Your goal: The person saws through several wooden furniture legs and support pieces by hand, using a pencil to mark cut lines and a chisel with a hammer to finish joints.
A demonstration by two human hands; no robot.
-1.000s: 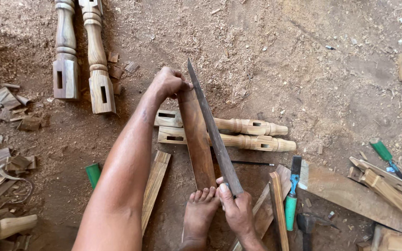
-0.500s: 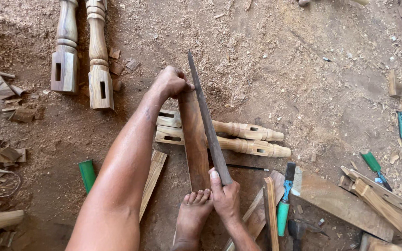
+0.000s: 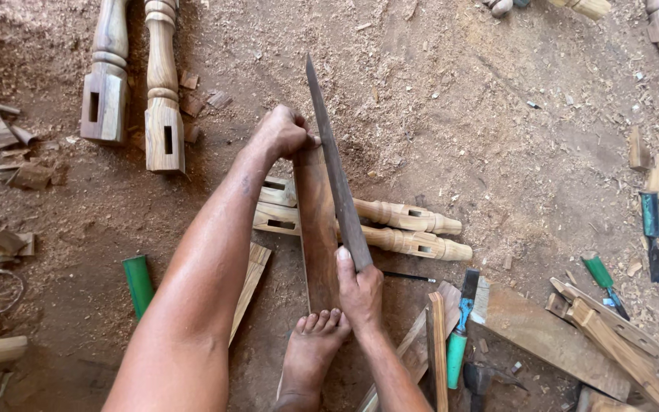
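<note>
I'm gripping the long flat file (image 3: pixel 335 164) w/ right hand (image 3: pixel 358 288), fingers wrapped on its near end, at 6 o'clock. Left hand (image 3: pixel 284 131) is clutching the dark plank's (image 3: pixel 318 229) far end at 12, fingers curled shut. My foot (image 3: pixel 310 347) is pinning the plank's near end on the floor.

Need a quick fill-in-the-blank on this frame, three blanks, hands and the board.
1. The right hand grips the near end of a long metal ____.
2. The left hand holds the far end of the dark ____.
3. A bare ____ presses the board's near end.

Missing words: blade; board; foot.
</note>
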